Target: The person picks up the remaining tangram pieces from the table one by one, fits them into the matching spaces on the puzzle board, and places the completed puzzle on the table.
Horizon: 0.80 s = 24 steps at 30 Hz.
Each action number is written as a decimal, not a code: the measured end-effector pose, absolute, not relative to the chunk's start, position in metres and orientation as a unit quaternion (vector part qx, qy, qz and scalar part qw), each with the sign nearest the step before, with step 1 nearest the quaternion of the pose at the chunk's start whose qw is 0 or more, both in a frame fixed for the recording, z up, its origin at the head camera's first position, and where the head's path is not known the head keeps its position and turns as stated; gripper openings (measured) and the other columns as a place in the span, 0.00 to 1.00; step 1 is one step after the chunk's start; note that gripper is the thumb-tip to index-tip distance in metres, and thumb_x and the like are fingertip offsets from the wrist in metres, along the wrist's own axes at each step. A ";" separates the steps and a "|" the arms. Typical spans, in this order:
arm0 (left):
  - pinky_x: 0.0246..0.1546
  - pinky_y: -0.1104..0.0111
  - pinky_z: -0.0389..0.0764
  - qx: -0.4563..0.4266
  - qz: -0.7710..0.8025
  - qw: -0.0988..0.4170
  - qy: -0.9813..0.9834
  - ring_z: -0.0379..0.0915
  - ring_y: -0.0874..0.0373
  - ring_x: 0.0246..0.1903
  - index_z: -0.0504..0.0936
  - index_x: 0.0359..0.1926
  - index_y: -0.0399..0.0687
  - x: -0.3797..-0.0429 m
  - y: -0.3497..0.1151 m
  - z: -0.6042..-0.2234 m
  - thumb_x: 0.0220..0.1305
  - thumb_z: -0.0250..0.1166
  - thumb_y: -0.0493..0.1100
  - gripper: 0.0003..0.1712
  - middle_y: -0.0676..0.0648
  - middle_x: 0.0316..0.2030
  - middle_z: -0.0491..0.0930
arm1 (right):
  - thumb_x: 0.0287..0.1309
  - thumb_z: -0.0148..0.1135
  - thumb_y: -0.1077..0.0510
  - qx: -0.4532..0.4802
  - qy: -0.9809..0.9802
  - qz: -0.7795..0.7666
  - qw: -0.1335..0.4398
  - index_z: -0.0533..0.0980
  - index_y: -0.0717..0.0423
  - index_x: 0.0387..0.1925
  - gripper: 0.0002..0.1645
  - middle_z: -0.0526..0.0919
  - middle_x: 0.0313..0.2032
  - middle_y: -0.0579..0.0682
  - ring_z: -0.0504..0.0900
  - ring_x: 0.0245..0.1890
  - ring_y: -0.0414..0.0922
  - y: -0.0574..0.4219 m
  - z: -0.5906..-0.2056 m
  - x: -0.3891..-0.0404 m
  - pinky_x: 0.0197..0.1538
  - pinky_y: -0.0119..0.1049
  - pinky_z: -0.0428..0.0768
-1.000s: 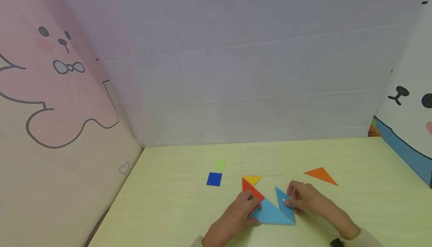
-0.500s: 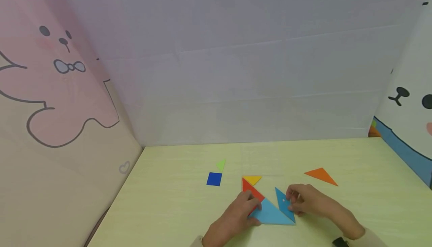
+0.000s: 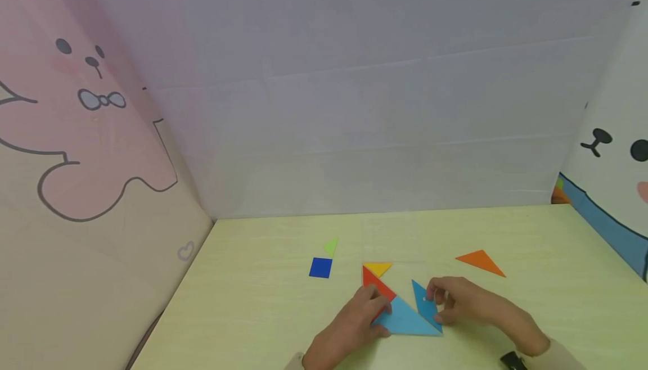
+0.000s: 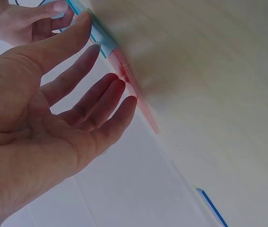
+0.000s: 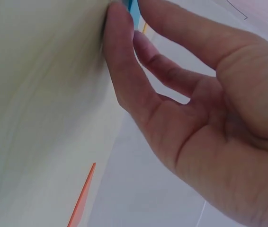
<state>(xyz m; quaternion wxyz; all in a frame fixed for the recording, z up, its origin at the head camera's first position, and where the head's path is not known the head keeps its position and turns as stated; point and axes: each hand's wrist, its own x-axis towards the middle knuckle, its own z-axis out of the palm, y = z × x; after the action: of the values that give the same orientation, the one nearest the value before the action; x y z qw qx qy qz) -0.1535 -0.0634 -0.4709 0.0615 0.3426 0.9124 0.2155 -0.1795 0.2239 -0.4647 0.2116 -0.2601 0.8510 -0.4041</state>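
Note:
Flat tangram tiles lie on the table. My left hand (image 3: 354,325) rests over a red triangle (image 3: 377,283) and a large light-blue triangle (image 3: 410,320), fingertips on them and covering part of both. In the left wrist view its fingers (image 4: 105,111) are loosely bent and spread along the tiles. My right hand (image 3: 466,302) holds a blue parallelogram (image 3: 423,301) between thumb and fingertips. That tile stays flat, along the light-blue triangle's slanted edge, its right side partly hidden. In the right wrist view only a sliver of blue tile (image 5: 133,10) shows at the fingertips.
A yellow triangle (image 3: 377,269) sits at the red triangle's upper corner. Farther left are a dark-blue square (image 3: 320,267) and a small green triangle (image 3: 331,246). An orange triangle (image 3: 481,262) lies beyond my right hand. A pale curtain (image 3: 374,150) closes off the table's back edge.
My right hand's fingers have shifted slightly on the blue parallelogram, with thumb and index finger now farther apart. The left hand and the tiles look unmoved.

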 end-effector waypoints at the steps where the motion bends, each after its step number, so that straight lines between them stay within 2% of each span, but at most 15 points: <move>1: 0.44 0.81 0.72 0.341 0.216 0.064 0.913 0.63 0.69 0.42 0.83 0.45 0.52 -0.154 -0.063 -0.471 0.60 0.77 0.44 0.14 0.58 0.38 0.67 | 0.58 0.74 0.63 -0.261 0.850 -0.404 0.215 0.75 0.57 0.43 0.16 0.76 0.36 0.50 0.75 0.28 0.38 0.224 -0.465 -0.180 0.35 0.31 0.75; 7: 0.44 0.81 0.71 0.337 0.217 0.068 0.914 0.63 0.68 0.42 0.83 0.45 0.52 -0.154 -0.063 -0.472 0.61 0.76 0.44 0.14 0.58 0.38 0.67 | 0.61 0.73 0.62 -0.280 0.845 -0.404 0.212 0.74 0.56 0.44 0.15 0.76 0.36 0.49 0.74 0.28 0.37 0.226 -0.466 -0.180 0.35 0.30 0.74; 11: 0.44 0.81 0.71 0.344 0.212 0.058 0.913 0.63 0.69 0.42 0.83 0.45 0.53 -0.154 -0.064 -0.472 0.61 0.77 0.45 0.14 0.59 0.38 0.67 | 0.62 0.72 0.59 -0.298 0.845 -0.402 0.192 0.73 0.55 0.45 0.17 0.75 0.33 0.46 0.71 0.26 0.35 0.226 -0.469 -0.181 0.33 0.30 0.71; 17: 0.44 0.81 0.71 0.355 0.203 0.041 0.912 0.63 0.69 0.41 0.83 0.45 0.54 -0.154 -0.065 -0.472 0.60 0.77 0.46 0.15 0.59 0.38 0.67 | 0.60 0.74 0.53 -0.318 0.856 -0.380 0.150 0.71 0.52 0.46 0.20 0.69 0.27 0.42 0.66 0.25 0.33 0.224 -0.475 -0.183 0.31 0.30 0.66; 24: 0.44 0.82 0.71 0.360 0.202 0.036 0.910 0.64 0.69 0.41 0.84 0.45 0.53 -0.155 -0.065 -0.473 0.60 0.77 0.46 0.15 0.58 0.38 0.69 | 0.56 0.77 0.47 -0.307 0.883 -0.338 0.108 0.70 0.45 0.47 0.25 0.67 0.32 0.46 0.65 0.36 0.41 0.223 -0.479 -0.181 0.36 0.32 0.64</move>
<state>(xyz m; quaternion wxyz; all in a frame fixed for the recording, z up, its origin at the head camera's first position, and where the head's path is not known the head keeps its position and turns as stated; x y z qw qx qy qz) -0.1545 -0.0653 -0.4729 0.0364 0.3601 0.9101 0.2016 -0.1812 0.2229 -0.4790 0.1080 -0.3069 0.8833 -0.3376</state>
